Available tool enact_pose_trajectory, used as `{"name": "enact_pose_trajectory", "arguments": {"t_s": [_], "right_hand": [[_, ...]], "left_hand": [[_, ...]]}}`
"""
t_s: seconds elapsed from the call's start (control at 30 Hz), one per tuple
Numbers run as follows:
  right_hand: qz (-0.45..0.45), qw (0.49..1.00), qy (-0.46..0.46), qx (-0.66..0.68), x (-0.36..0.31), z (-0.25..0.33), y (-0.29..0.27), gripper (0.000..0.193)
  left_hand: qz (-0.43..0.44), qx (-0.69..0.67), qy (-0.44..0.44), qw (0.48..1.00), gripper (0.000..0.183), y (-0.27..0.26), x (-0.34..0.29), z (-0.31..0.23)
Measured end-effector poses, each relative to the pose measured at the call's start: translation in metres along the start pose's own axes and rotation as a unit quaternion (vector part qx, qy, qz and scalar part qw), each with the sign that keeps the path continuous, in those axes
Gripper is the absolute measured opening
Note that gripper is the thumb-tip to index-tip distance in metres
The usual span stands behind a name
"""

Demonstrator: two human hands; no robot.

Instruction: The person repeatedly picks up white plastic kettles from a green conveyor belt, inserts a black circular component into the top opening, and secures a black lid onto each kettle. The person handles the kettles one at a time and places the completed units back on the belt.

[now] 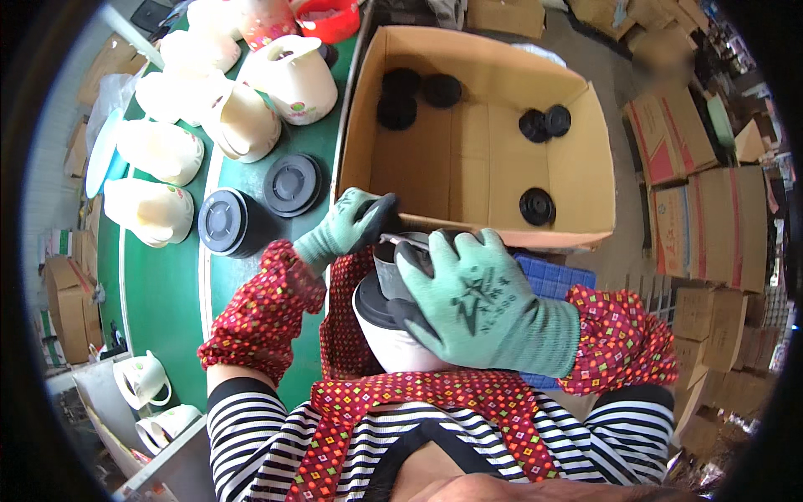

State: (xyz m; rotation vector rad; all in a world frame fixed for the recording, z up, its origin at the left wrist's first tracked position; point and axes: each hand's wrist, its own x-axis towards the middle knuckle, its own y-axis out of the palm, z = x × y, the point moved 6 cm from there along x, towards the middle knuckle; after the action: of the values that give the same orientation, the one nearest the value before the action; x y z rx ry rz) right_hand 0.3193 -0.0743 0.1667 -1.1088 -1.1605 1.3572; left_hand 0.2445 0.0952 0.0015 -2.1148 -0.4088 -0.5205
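In front of my body a white rounded vessel [400, 350] with a black ring-shaped part [372, 303] on its upper side is held close. A grey cylinder [388, 274] rises from that black part. My right hand [481, 305], in a green glove with dark fingertips, curls round the cylinder, its thumb over the black part. My left hand [355, 222], gloved alike, is closed just beyond the cylinder, beside the carton's near edge. A thin greyish strip shows between the two hands; what the left fingers pinch is hidden.
The open cardboard carton [493, 227] ahead holds several black round caps [537, 206]. On the green bench [251, 289] at left stand several cream pitchers [150, 211] and stacked black discs [223, 221]. A red basin [330, 21] stands far left. Blue crate [556, 280] and stacked boxes [728, 226] lie right.
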Motion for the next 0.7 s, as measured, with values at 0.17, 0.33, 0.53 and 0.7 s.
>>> {"name": "enact_pose_trajectory", "arguments": {"t_s": [0.17, 0.33, 0.53, 0.7], "right_hand": [[-0.166, 0.979, -0.031, 0.114, -0.027, -0.036, -0.015, 0.067], [-0.142, 0.926, -0.067, 0.343, -0.042, -0.042, 0.06, 0.077], [-0.259, 0.869, -0.058, 0.418, -0.031, -0.049, 0.096, 0.05], [-0.287, 0.784, 0.061, 0.547, 0.0, -0.059, 0.077, 0.031]], "left_hand": [[-0.034, -0.117, -0.314, 0.941, 0.031, -0.066, -0.037, -0.014], [-0.193, 0.045, -0.504, 0.841, 0.029, -0.068, -0.219, -0.005], [-0.068, 0.224, -0.606, 0.76, 0.033, -0.051, -0.294, -0.029], [-0.156, 0.169, -0.499, 0.836, 0.065, -0.066, -0.237, -0.075]]}}
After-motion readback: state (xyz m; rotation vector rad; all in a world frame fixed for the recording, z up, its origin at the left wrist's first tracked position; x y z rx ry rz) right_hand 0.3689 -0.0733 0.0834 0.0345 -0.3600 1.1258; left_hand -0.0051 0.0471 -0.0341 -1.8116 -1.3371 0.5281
